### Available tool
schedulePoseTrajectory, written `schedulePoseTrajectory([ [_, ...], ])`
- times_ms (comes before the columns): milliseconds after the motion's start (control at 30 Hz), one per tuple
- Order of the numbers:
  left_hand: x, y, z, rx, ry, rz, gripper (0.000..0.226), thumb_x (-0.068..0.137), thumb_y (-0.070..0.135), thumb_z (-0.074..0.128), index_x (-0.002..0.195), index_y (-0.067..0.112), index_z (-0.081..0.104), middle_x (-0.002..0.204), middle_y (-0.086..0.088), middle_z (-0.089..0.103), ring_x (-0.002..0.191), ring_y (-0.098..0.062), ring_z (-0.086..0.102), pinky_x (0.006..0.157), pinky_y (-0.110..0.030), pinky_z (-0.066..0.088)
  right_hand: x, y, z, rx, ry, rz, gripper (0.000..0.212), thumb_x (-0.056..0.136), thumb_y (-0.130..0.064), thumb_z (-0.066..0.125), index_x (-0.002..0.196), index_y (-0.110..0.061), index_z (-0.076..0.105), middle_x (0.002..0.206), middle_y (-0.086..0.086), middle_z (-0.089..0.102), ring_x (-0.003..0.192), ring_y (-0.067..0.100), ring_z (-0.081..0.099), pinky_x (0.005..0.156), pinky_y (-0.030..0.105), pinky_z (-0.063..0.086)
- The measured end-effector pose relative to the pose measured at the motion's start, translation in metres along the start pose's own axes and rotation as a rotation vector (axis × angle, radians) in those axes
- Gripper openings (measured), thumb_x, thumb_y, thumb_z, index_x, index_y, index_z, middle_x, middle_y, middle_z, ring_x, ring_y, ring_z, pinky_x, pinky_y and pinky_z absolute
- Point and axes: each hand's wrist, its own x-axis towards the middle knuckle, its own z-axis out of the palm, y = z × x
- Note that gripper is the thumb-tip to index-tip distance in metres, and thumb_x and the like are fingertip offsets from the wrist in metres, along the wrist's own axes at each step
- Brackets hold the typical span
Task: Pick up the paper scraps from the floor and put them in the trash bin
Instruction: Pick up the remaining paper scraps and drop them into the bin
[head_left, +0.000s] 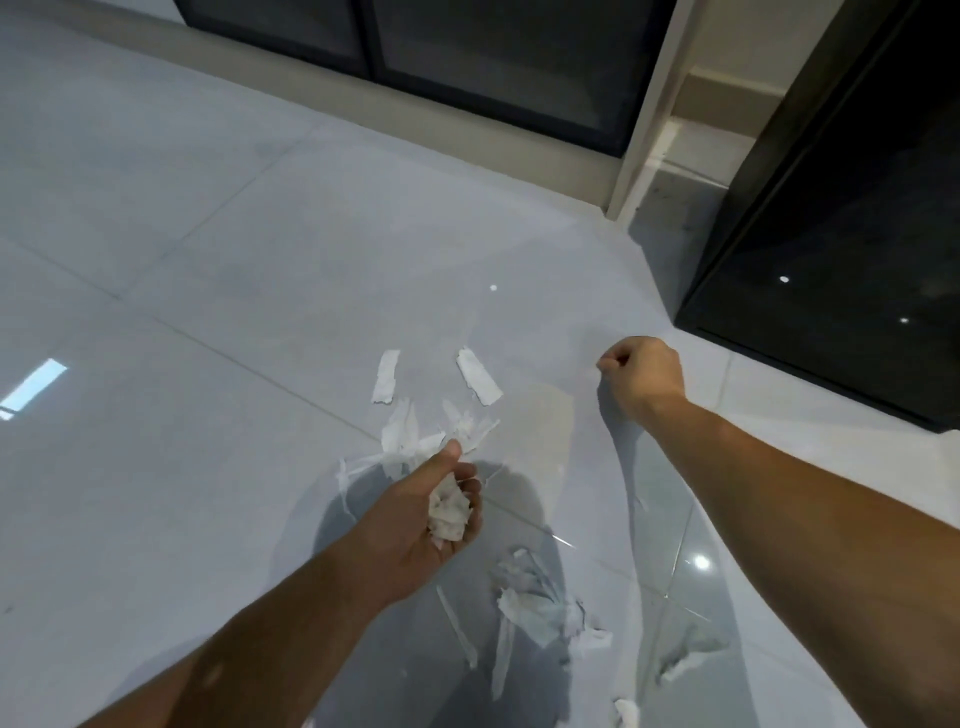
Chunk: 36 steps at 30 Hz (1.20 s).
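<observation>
My left hand (415, 525) is shut around a crumpled wad of white paper scraps (449, 512), palm turned up, low over the floor. Just beyond its thumb lies a small heap of torn scraps (415, 441), and two longer strips (385, 376) (478, 376) lie farther out. My right hand (644, 374) is closed in a pinch on the upper edge of a clear plastic bag (545, 415) that hangs between my arms. More scraps (530, 608) show greyed through the film near me; whether they lie inside the bag or under it I cannot tell. No solid bin is in view.
The floor is glossy pale tile (182, 234) with bright light reflections. Dark glass-fronted cabinets (493, 67) on a beige plinth run along the back. A black glossy cabinet (841, 260) stands at the right, close to my right hand.
</observation>
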Motion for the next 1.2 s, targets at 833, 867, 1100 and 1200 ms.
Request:
schedulePoseTrajectory([
  [833, -0.026, 0.033, -0.065, -0.024, 0.03, 0.013, 0.047, 0.093, 0.046, 0.056, 0.102, 0.0, 0.058, 0.082, -0.015, 0.054, 0.052, -0.018, 0.06, 0.041, -0.019, 0.048, -0.096, -0.102, 0.091, 0.031, -0.387, -0.544, 0.011, 0.084, -0.022, 0.075, 0.074, -0.017, 0.075, 0.106, -0.004, 0.059, 0.098, 0.006, 0.05, 0.087, 0.022, 0.041],
  [867, -0.027, 0.032, -0.065, -0.05, 0.007, 0.011, 0.047, 0.095, 0.046, 0.052, 0.102, 0.0, 0.059, 0.082, -0.015, 0.053, 0.049, -0.017, 0.06, 0.038, -0.018, 0.046, -0.106, -0.105, 0.095, -0.028, -0.452, -0.633, 0.008, 0.083, -0.024, 0.077, 0.078, -0.018, 0.077, 0.122, -0.004, 0.053, 0.112, 0.008, 0.042, 0.098, 0.023, 0.037],
  [1100, -0.031, 0.029, -0.083, 0.019, 0.067, 0.003, 0.052, 0.09, 0.053, 0.056, 0.095, 0.002, 0.06, 0.077, -0.012, 0.06, 0.057, -0.019, 0.063, 0.047, -0.025, 0.053, -0.125, -0.094, 0.115, -0.352, -0.559, -0.906, 0.006, 0.082, -0.02, 0.075, 0.078, -0.017, 0.072, 0.107, 0.002, 0.061, 0.102, 0.024, 0.056, 0.08, 0.032, 0.048],
  [1200, -0.037, 0.031, -0.084, 0.029, 0.061, 0.003, 0.054, 0.089, 0.054, 0.055, 0.094, 0.0, 0.059, 0.076, -0.013, 0.06, 0.054, -0.018, 0.063, 0.047, -0.023, 0.052, -0.126, -0.09, 0.111, -0.27, -0.547, -0.772, 0.008, 0.082, -0.014, 0.075, 0.076, -0.015, 0.069, 0.088, 0.002, 0.067, 0.081, 0.022, 0.063, 0.072, 0.032, 0.049],
])
